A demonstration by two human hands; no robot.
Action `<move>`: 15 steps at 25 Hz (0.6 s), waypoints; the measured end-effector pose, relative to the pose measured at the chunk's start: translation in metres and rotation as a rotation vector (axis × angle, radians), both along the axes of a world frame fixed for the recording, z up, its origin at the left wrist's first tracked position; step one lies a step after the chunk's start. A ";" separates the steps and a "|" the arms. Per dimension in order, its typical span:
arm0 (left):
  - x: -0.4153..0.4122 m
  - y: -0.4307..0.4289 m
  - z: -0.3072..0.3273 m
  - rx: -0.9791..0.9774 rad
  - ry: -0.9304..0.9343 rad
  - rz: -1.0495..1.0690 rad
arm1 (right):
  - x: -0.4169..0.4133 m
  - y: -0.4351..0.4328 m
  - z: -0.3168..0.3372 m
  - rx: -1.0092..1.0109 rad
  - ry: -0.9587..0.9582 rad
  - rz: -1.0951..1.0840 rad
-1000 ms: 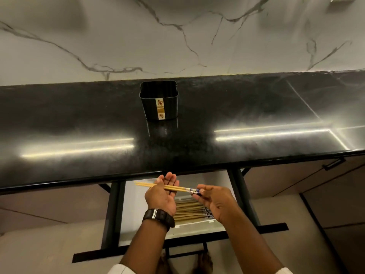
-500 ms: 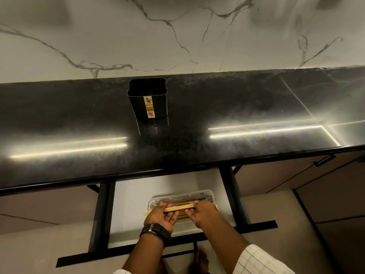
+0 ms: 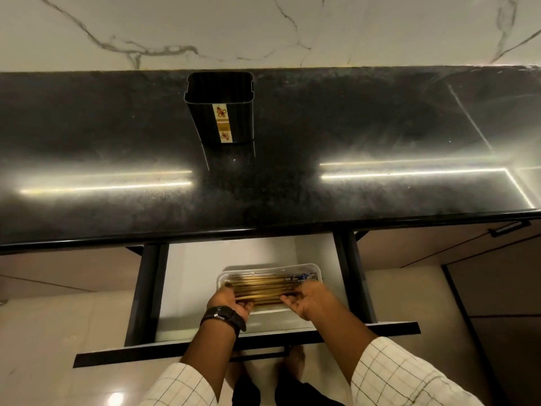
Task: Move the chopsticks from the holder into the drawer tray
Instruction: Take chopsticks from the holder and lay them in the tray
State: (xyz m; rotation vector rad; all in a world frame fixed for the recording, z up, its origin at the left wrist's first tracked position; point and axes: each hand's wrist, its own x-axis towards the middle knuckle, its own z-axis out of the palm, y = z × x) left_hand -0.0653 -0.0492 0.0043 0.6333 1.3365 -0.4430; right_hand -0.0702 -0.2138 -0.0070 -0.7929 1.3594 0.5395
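My two hands, left hand point(image 3: 231, 298) and right hand point(image 3: 307, 297), half-open on many thin gold-brown wooden chopsticks point(image 3: 263, 288) in one clear plastic tray point(image 3: 269, 268), one empty black holder point(image 3: 221, 109) at the worktop's back edge.

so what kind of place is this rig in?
Most likely a home kitchen: a glossy black countertop against a marble-veined wall, an open drawer below holding a tray of chopsticks, and a black utensil holder on the counter.

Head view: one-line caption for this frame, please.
Both hands, left and right, settle chopsticks into the drawer tray; black holder stands on the counter.
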 end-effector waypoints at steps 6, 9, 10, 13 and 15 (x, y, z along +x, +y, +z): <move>0.008 -0.006 0.017 0.020 -0.049 0.025 | 0.008 0.006 0.004 0.054 0.062 0.105; 0.010 -0.006 0.022 0.015 -0.039 0.034 | 0.013 0.011 0.002 0.046 0.057 0.103; 0.011 -0.006 0.022 0.009 -0.034 0.032 | 0.015 0.012 0.000 0.044 0.058 0.107; 0.011 -0.004 0.021 -0.008 -0.023 0.018 | 0.016 0.011 -0.007 -0.015 0.035 0.124; 0.009 -0.003 0.020 0.004 -0.023 0.002 | 0.016 0.009 -0.014 -0.092 0.016 0.121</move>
